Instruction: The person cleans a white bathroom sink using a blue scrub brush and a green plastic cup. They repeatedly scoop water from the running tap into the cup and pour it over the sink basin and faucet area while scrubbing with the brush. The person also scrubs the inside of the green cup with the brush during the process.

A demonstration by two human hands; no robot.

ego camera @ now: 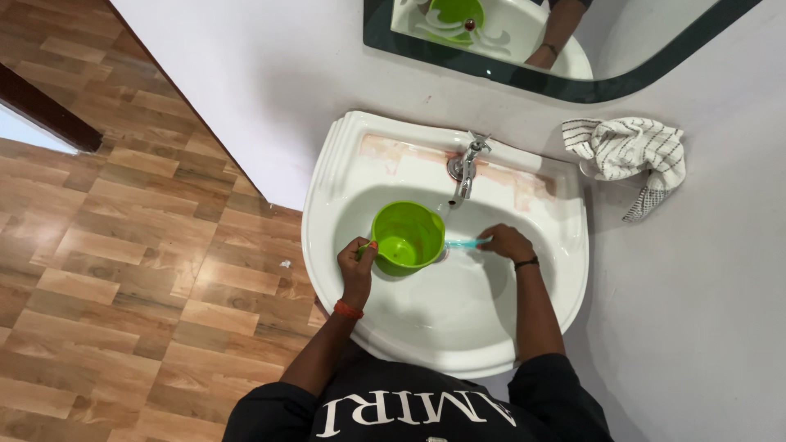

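Observation:
A bright green plastic mug (407, 236) sits tilted inside the white wash basin (524, 327), just under the chrome tap (464, 166). My left hand (358, 260) grips the mug's handle at its left side; an orange band circles that wrist. My right hand (506, 242) holds a slim light-blue brush (464, 243) whose tip reaches toward the mug's right rim. A black band is on the right wrist. The brush head is hidden behind the mug.
A striped white cloth (630, 151) hangs on the wall right of the basin. A mirror (524, 41) above reflects the basin and mug. Wood-pattern floor (123, 245) lies to the left. Reddish stains mark the basin ledge beside the tap.

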